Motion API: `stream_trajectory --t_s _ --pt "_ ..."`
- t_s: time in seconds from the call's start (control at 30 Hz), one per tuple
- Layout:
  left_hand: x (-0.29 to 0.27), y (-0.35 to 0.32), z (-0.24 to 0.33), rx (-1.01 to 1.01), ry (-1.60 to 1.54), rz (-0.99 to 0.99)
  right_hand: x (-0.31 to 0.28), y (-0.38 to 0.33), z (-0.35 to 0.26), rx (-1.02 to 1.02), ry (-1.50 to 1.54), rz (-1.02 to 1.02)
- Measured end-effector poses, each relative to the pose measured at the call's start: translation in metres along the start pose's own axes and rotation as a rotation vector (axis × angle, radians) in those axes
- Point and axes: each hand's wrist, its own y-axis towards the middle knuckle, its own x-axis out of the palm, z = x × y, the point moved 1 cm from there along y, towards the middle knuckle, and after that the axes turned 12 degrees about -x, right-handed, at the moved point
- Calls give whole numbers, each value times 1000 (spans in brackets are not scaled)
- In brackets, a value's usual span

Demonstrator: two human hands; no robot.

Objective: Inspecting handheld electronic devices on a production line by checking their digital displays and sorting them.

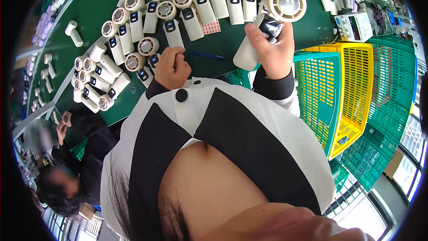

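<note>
Green bench carries rows of white handheld fans. Right hand grips one fan, fingers wrapped around its handle, long axis running from 7 to 1 o'clock. Left hand, fingers curled shut, rests at 9 o'clock from it.

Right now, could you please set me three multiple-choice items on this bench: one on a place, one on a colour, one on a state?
1. Where is the yellow crate?
A. at the person's right, between green crates
B. on the green bench
C. beside the co-worker

2. What colour is the bench top?
A. grey
B. green
C. white

3. What is the right hand doing?
A. lying flat and open
B. holding a cream handheld fan
C. gripping a crate

Answers:
1 A, it stands between a teal crate and darker green ones.
2 B, green shows between the fans.
3 B, its fingers close round the fan's handle; the left hand is curled by the bench edge.
</note>
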Motion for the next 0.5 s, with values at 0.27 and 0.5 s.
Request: stream_trajectory --t_s 0.27,0.5 --pt "45 34 59 601 -299 -201 1 -9 -7 -133 56 -43" --pt "40 13 103 50 -593 -756 -23 -25 -6 -72 297 -139"
